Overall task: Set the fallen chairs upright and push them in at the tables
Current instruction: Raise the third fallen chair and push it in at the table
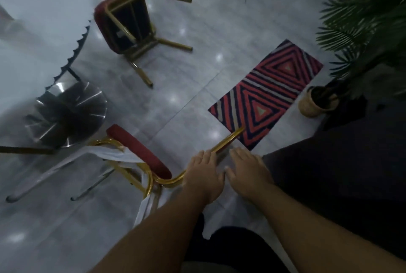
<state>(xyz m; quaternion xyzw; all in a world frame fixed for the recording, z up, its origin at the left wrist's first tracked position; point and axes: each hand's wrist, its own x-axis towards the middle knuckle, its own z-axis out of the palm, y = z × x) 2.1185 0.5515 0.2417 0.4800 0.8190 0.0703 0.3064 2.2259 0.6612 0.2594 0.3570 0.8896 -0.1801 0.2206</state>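
— Chairs first: where are they lying relative to the hands?

— Near chair [140, 151] is lying tipped on the grey floor [197, 30], directly ahead of the person. Its gold tube frame is running under the left hand [203, 172], which is resting palm-down on the tube with fingers extended; whether they are curling around it I cannot tell. Right hand [248, 171] is sitting just beside the left, flat and released, with the frame's upper end emerging between the two hands and pointing toward the striped rug [265, 94]. Red padding of this chair is lying to the left of the left hand, with a white cloth [114, 154] draping over the frame there.

— And the second one?

— Far chair [129, 24] is lying on its side well apart from both hands, its dark underside facing the camera and its gold legs sticking out to the right. It is lying just beside the white-covered surface [37, 30], whose scalloped edge is overhanging a shiny metal pedestal base [66, 114].

— Any containers?

— One: a woven basket pot [312, 105] is standing on the floor at the right, just past the rug's corner. It is holding a green palm-like plant [362, 26], whose fronds are spreading above it. Image is blurring, so finer detail inside the pot is not discernible.
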